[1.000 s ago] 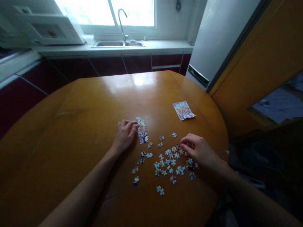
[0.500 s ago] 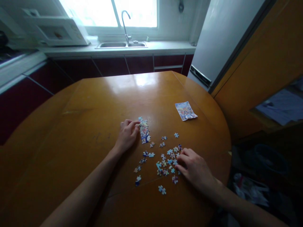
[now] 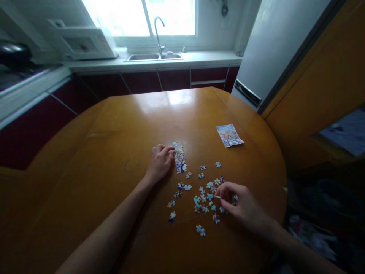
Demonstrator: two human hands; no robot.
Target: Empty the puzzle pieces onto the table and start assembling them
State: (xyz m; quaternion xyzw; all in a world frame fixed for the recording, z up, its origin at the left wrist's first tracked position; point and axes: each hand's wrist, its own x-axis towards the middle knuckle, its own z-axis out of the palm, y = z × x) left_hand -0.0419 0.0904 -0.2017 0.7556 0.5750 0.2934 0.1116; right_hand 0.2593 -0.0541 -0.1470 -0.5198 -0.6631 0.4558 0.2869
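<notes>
My left hand [image 3: 160, 163] rests on the round wooden table [image 3: 119, 125], fingers curled against the left edge of a joined strip of puzzle pieces [image 3: 180, 158]. Several loose puzzle pieces [image 3: 203, 194] lie scattered to the right of that strip. Over them my right hand [image 3: 241, 203] is closed, thumb and forefinger pinching one small puzzle piece [image 3: 217, 196] just above the pile. A small printed picture sheet [image 3: 229, 135] lies flat farther back on the right.
Behind the table runs a counter with a sink and tap [image 3: 158, 45] under a bright window. A white microwave [image 3: 82, 42] stands at back left. A grey fridge [image 3: 273, 49] and an orange cabinet [image 3: 319, 76] close off the right side.
My right hand dropped from a raised pinch to the loose pieces, then lifted one between thumb and forefinger. My left hand stayed at the joined strip. The view shifted slightly.
</notes>
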